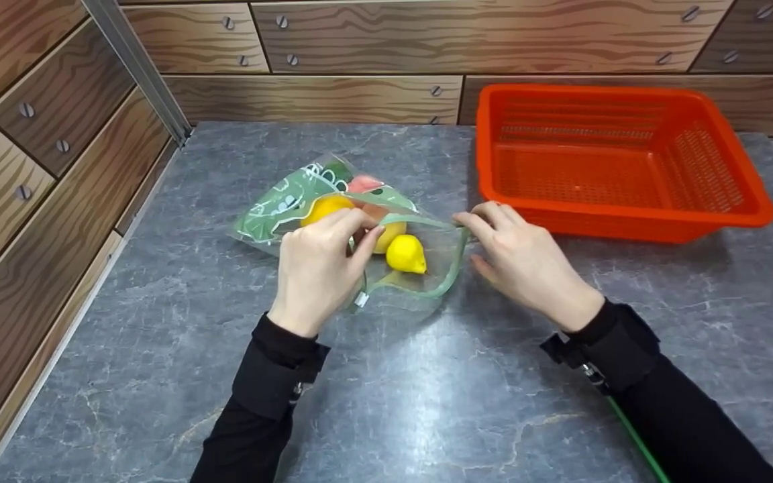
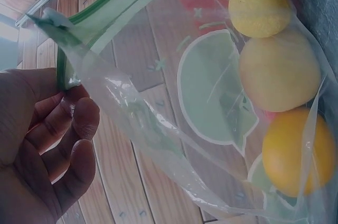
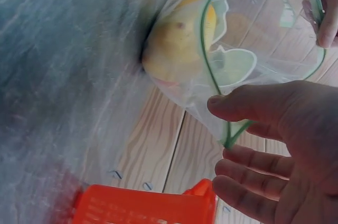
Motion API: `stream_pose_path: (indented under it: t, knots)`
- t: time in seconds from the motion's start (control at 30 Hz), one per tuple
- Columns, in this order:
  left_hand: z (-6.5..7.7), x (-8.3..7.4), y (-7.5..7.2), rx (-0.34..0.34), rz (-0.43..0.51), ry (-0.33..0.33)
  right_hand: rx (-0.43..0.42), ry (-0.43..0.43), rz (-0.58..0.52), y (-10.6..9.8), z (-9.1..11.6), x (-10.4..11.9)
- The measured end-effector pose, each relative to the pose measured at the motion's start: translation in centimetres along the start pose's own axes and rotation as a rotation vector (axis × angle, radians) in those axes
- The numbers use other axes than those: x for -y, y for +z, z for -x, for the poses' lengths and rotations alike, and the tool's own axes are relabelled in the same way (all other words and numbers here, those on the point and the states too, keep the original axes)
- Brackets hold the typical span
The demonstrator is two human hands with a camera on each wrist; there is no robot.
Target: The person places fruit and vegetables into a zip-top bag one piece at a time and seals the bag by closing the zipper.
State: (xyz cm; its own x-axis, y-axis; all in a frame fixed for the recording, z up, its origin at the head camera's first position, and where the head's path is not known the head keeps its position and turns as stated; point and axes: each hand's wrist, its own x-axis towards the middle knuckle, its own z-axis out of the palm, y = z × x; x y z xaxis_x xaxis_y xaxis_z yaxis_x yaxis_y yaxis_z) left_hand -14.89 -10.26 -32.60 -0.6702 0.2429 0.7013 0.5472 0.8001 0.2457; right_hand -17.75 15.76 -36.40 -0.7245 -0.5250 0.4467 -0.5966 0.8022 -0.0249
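A clear zip bag [image 1: 272,204] with green printing and a green zip edge lies on the grey tabletop, its mouth spread open toward me. Inside are a small yellow fruit with a pointed end [image 1: 405,253], a pale yellow-orange round fruit [image 2: 280,71] and an orange [image 2: 298,152]. Something pinkish-red [image 1: 364,183] shows through the plastic farther in. My left hand [image 1: 319,268] pinches the left side of the bag's rim between thumb and index finger. With thumb and index finger, my right hand [image 1: 527,258] pinches the rim's right corner; its other fingers are spread.
An orange-red plastic basket [image 1: 628,218] stands at the back right, just beyond my right hand. Wood-patterned panels [image 1: 359,40] wall the back and left of the tabletop [image 1: 158,349]. A green cord [image 1: 635,433] runs beneath my right forearm.
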Motion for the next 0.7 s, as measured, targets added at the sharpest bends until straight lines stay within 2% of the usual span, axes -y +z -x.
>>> stream_pose_path:
  t: [0.33,0.47,0.6,0.7]
  knots:
    - [0.1,0.1,0.1,0.014,-0.003,0.006,-0.042,-0.029,0.037,1.7,0.0,0.3]
    - [0.1,0.1,0.1,0.027,-0.008,-0.003,-0.071,-0.045,0.016,1.9,0.0,0.2]
    - [0.2,0.2,0.1,0.078,-0.018,-0.041,-0.105,-0.029,-0.018,1.5,0.0,0.1]
    - [0.3,0.3,0.2,0.149,-0.009,-0.053,-0.139,0.027,-0.036,1.0,0.0,0.1]
